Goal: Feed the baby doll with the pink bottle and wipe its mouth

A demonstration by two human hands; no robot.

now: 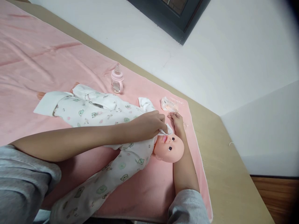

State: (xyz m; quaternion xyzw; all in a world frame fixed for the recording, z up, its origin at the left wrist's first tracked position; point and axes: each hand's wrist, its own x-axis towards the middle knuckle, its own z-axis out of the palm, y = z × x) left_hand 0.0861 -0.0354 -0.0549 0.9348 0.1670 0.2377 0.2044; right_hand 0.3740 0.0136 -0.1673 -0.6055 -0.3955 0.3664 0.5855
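Observation:
A bald baby doll [171, 152] lies on its back, dressed in a white sleepsuit [116, 116] printed with small green animals. My left hand [153, 124] is closed around a white wipe [168, 130], pressed to the side of the doll's face near its mouth. My right forearm passes behind the doll's head, which seems to rest on it. Beyond the head, my right hand [176, 119] is open, its fingers loosely extended and holding nothing I can see. Close to those fingertips lies a crumpled clear plastic packet [169, 104].
A pink baby bottle [117, 82] with a handle and teat stands beyond the doll's body. The pink blanket [30, 62] covers much of the wooden table [217, 143]. Behind the table rises a white wall [210, 62] with a dark-framed window [173, 18].

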